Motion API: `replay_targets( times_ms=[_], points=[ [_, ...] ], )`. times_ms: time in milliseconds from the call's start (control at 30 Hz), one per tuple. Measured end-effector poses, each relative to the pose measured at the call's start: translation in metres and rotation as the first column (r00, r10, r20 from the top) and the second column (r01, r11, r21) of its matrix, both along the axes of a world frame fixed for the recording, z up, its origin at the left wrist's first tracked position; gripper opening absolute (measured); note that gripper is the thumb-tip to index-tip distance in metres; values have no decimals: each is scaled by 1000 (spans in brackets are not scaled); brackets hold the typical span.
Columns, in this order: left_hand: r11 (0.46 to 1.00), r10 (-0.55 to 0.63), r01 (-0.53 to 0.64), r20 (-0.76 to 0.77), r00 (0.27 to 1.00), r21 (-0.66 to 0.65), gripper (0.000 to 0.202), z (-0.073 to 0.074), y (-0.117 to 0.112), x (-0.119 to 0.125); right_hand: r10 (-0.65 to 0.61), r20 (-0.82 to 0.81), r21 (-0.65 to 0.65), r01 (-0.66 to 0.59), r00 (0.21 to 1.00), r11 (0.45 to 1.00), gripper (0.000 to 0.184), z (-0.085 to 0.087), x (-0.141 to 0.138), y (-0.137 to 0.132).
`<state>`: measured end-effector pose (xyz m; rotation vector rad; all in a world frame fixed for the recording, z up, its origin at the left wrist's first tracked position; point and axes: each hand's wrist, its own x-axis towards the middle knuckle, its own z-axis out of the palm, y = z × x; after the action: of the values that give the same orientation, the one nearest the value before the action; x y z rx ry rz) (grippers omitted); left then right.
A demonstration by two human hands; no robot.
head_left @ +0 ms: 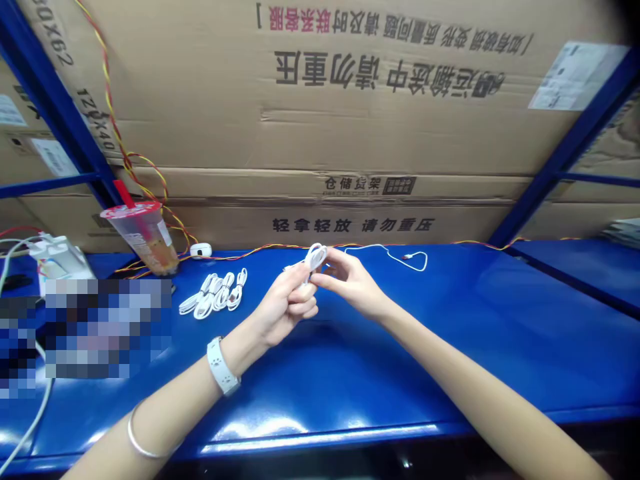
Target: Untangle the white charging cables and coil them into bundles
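Observation:
A coiled white charging cable is held up above the blue shelf, gripped between the thumb and curled fingers of my left hand. My right hand meets it from the other side, thumb and fingertips pinched at the coil near a small dark spot that I cannot make out. To the left on the shelf lie several bundled white cables in a row. Behind my right hand, a loose white cable stretches along the back, its plug end curling round at the right.
The blue metal shelf has a front edge below my forearms. A drink cup with a red straw leans at the left, beside a white earphone case and a white power strip. Large cardboard walls the back; red-yellow twisted wire runs along it.

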<state>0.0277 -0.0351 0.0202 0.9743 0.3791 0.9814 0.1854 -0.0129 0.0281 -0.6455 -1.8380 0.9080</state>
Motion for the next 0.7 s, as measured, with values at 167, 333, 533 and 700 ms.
replay_targets(
  times_ms=[167, 333, 533, 700],
  points=[
    [993, -63, 68, 55, 997, -98, 21, 1, -4, 2, -35, 1, 75, 35, 999, 997, 17, 0, -1, -4],
    [982, -91, 107, 107, 990, -158, 28, 2, -8, 3, -73, -48, 68, 76, 996, 995, 16, -3, -7, -10],
    [992, -44, 51, 63, 997, -114, 24, 3, -11, 6, -32, -156, -63, 22, 987, 998, 17, -5, -12, -16],
    [1000, 15, -16, -39, 999, -16, 23, 2, -12, 6, -23, -216, -133, -6, 976, 991, 18, -8, -14, -15]
  ],
)
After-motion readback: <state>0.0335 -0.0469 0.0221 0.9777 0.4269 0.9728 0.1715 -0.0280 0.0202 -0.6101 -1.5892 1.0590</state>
